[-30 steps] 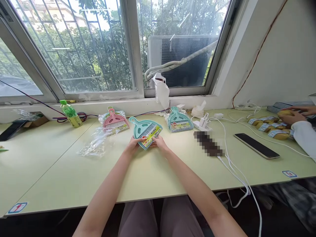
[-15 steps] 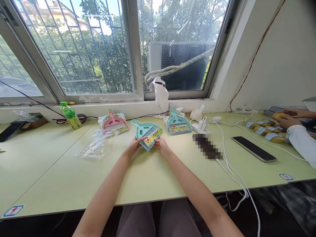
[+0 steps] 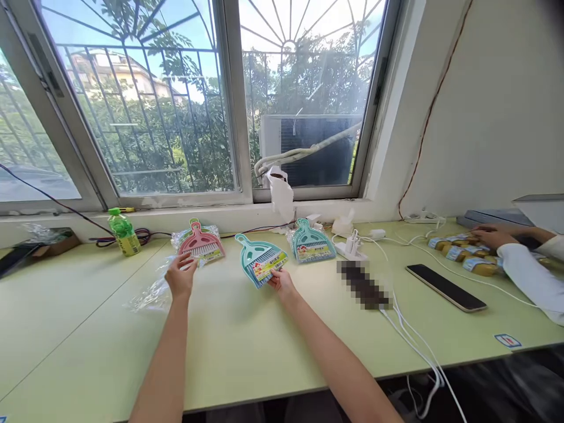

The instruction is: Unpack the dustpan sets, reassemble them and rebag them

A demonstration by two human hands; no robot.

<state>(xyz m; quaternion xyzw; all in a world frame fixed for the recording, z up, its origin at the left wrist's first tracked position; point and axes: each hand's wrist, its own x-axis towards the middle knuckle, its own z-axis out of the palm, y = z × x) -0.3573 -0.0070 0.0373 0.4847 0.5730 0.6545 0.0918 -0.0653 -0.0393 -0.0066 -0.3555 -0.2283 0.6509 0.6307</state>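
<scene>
My right hand (image 3: 282, 283) grips the lower right edge of a teal dustpan-and-brush set (image 3: 258, 252), tilted above the table, its yellow printed label facing me. My left hand (image 3: 180, 279) is off that set, fingers slightly apart and holding nothing that I can see. It hovers just in front of a pink dustpan-and-brush set (image 3: 200, 239), which lies at the back on clear wrapping with a green edge behind it. Crumpled clear plastic (image 3: 152, 294) lies under and beside the left hand. More teal dustpan-and-brush sets (image 3: 314, 244) lie stacked to the right, near the wall.
A green drink bottle (image 3: 123, 232) stands at the back left. To the right are a power strip (image 3: 352, 249) with white cables, a blurred dark object (image 3: 363, 285) and a phone (image 3: 445, 286). A co-worker's hands (image 3: 493, 236) rest by several yellow-brown packs (image 3: 462, 254).
My left hand has let go of the teal set and moved left towards the pink one. The right hand still holds the teal set. The camera view has tipped upward.
</scene>
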